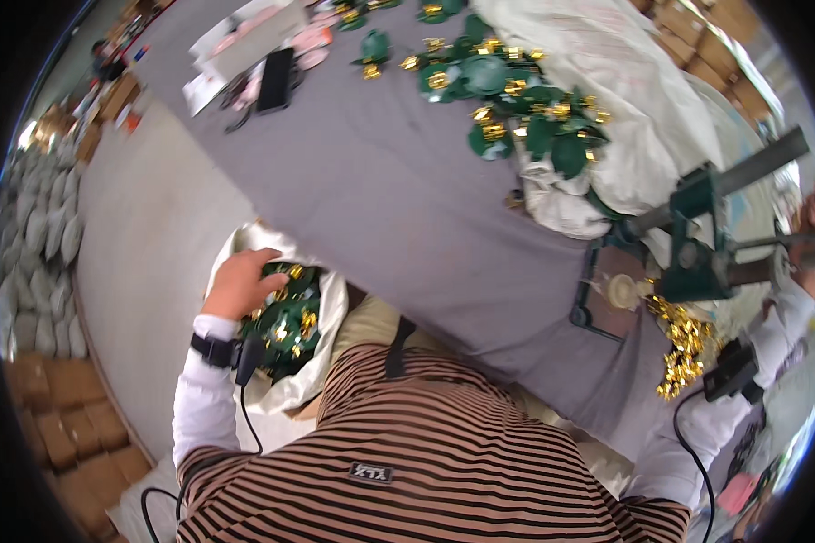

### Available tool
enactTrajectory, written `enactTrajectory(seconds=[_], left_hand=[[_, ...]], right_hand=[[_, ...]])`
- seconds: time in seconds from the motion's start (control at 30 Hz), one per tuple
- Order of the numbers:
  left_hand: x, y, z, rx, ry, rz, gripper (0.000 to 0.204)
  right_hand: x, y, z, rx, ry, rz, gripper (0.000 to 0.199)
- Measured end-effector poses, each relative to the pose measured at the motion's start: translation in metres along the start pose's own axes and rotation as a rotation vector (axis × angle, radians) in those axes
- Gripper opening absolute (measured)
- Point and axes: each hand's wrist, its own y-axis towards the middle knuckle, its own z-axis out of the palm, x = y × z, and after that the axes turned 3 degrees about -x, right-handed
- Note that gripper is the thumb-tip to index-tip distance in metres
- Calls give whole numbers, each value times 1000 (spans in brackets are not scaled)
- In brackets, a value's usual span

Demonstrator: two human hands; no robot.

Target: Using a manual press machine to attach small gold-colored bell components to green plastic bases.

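Observation:
My left hand [243, 282] reaches over a white sack [333, 308] beside the table, thumb and fingers apart. In the sack lie many green discs with gold foil bits [285, 330]; I see nothing held in that hand. At the far right, my right hand [808, 237] is closed around the lever end of a green metal hand press [697, 235], partly dim at the picture's rim. On the press base sits a pale round die [621, 291]. A bunch of gold foil tinsel [684, 348] hangs beside it, below my right wrist.
The table wears a grey cloth [362, 181]. Green and gold pieces [484, 77] lie in a heap by a large white sack [625, 81]. A black phone [275, 81] and white box [249, 36] are at the far left. Cartons [72, 407] and grey bags [41, 217] line the floor.

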Motion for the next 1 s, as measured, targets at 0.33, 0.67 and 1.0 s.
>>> enactTrajectory(seconds=[0.33, 0.67, 1.0], left_hand=[[-253, 191, 55, -555, -483, 773, 23], [-274, 148, 76, -498, -516, 910, 21], [-225, 65, 90, -123, -415, 907, 28]], right_hand=[[40, -14, 42, 53, -1, 79, 50], [39, -16, 33, 53, 143, 70, 38], [46, -37, 72, -31, 165, -125, 34]])
